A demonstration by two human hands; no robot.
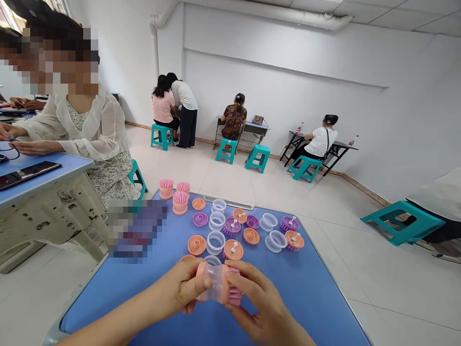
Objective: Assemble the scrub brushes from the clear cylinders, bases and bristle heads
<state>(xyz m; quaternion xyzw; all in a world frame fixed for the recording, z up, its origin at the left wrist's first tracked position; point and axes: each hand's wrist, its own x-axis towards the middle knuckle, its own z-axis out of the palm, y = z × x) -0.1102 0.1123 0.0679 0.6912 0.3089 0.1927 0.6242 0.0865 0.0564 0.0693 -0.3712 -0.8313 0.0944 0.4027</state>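
A small round scrub brush (217, 284) lies on its side in the air between my hands, just above the blue table (288, 302). My left hand (185, 287) is closed round its orange cap and clear middle. At the other end, the fingers of my right hand (257, 298) grip the orange rim and pink bristles. Beyond my hands lie loose brush parts: orange caps (197, 245), a purple cap (200, 219), clear rings (215, 242) and bristle heads (233, 250) with white stems up. Several pink-bristled brushes (180, 203) stand at the far left of the table.
A blurred-out dark item (139, 230) lies on the table's left side. Left of me, a person in a white blouse (97, 120) sits at another desk (68, 168) with a phone (30, 174). Teal stools (257, 158) and people at small desks line the far wall.
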